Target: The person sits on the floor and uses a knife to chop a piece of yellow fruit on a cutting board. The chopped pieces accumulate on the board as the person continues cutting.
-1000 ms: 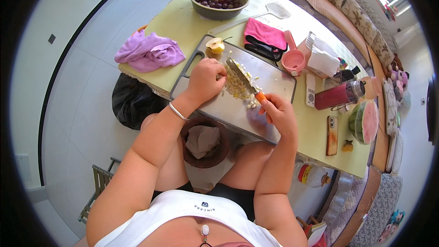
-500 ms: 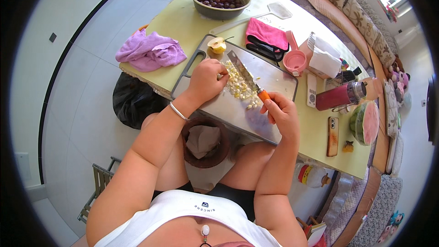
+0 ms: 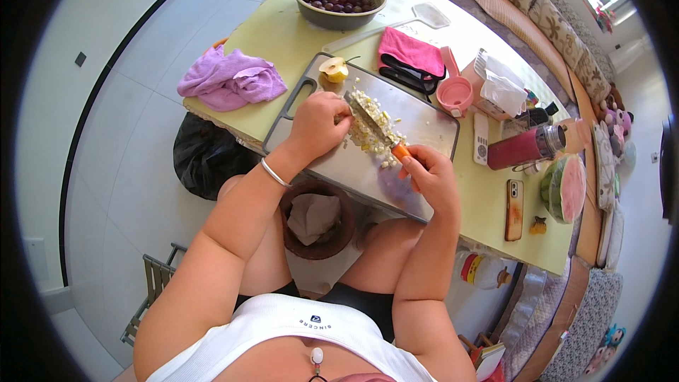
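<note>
By the right hand (image 3: 431, 175), the knife (image 3: 372, 121) is gripped, its blade set amid chopped fruit (image 3: 366, 139) on the metal board (image 3: 426, 126). At the chopped fruit's nine o'clock, the left hand (image 3: 320, 124) is curled (whether anything is grasped cannot be told); at eleven, a halved fruit (image 3: 334, 69) is seen.

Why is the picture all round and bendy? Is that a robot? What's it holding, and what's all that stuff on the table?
No robot here, just a person with two bare hands! The camera sits on the person's head and looks down. Its very wide lens bends straight edges.

The right hand holds a knife by its orange handle. The left hand is near the blade's tip; I can't tell whether it holds anything. Small chopped pieces lie on the cutting board, along with a cut fruit.

Around it on the table are a basket of dark, round fruit, a purple cloth, a phone and cut watermelon.
</note>
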`<state>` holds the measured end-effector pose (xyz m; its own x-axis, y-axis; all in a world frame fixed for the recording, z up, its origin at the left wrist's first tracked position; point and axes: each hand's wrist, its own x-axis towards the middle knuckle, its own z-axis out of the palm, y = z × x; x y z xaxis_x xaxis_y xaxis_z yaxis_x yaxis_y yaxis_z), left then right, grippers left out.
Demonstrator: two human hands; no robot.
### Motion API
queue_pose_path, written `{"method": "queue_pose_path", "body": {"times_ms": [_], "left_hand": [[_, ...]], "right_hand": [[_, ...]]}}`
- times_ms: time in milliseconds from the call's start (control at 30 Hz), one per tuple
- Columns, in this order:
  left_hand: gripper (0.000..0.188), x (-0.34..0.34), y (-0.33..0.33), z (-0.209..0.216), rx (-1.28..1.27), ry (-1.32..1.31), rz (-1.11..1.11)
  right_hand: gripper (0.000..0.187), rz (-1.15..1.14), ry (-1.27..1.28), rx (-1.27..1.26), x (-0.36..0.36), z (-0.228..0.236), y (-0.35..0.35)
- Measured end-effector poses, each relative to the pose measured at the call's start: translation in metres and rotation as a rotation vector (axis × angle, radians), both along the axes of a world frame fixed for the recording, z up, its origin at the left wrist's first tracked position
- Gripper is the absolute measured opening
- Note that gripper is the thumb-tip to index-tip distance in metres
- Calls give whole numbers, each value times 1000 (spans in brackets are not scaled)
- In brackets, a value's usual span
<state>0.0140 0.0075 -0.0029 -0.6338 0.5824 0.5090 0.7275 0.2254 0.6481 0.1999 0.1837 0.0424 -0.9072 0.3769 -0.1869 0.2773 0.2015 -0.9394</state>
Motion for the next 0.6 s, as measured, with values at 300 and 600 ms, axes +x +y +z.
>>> {"method": "queue_pose_path", "body": {"times_ms": [300, 600], "left_hand": [[9, 1, 0, 0, 5, 3, -2], [10, 1, 0, 0, -22, -14, 1]], "right_hand": [[23, -36, 1, -1, 1, 3, 2], [22, -3, -40, 15, 0, 0, 1]]}}
